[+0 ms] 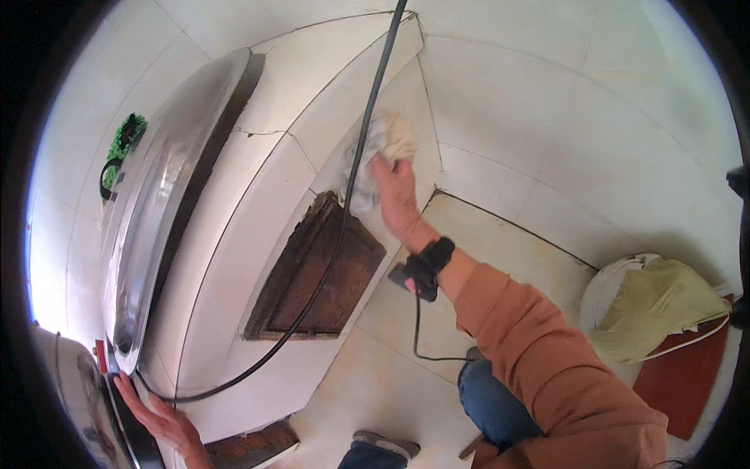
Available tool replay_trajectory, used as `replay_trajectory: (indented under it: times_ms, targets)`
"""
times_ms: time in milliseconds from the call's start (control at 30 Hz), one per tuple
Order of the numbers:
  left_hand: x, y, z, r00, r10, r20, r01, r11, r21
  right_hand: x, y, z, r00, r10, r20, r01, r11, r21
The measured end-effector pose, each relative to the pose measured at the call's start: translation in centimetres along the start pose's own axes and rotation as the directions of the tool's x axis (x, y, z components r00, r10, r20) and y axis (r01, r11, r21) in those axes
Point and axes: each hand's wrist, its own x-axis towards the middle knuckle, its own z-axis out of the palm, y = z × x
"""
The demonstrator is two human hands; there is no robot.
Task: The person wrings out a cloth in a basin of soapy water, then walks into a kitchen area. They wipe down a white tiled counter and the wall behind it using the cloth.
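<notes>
My right hand is shut on a crumpled, pale cloth, pressed against the white tiled side of a built-in stove, near the wall corner. A black strap with a small device sits on that wrist. Just below the cloth is a rusty metal door set in the stove's side. At the lower left, my left hand rests with fingers apart on the stove's edge, beside the rim of a large metal lid. It holds nothing that I can see.
A black cable hangs across the view in front of the stove. A green scrubbing thing lies behind the lid. Another metal pot or lid is at the lower left. On the right, a white bucket with a greenish cloth stands by a red board.
</notes>
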Motion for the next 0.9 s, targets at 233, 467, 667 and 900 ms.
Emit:
replay_trajectory:
  times_ms: [233,467,667,900]
  targets:
    - [-0.1,-0.4,0.3,0.999,-0.016,0.032,0.017,1.0,-0.025,-1.1,1.7,0.8,0.945,-0.306,0.117,0.327,0.907,-0.266]
    - [0.4,1.4,-0.3,0.995,0.102,0.007,-0.101,0.993,-0.06,-1.5,-0.1,1.5,0.844,-0.483,0.233,0.524,0.835,-0.167]
    - [0.7,1.9,-0.3,0.998,0.069,0.014,-0.068,0.996,-0.061,0.2,0.0,1.9,0.778,-0.591,0.215,0.625,0.763,-0.166]
    - [0.6,1.1,-0.6,0.985,0.156,0.068,-0.16,0.986,0.055,10.4,1.3,-0.6,0.781,-0.625,0.001,0.552,0.69,-0.468]
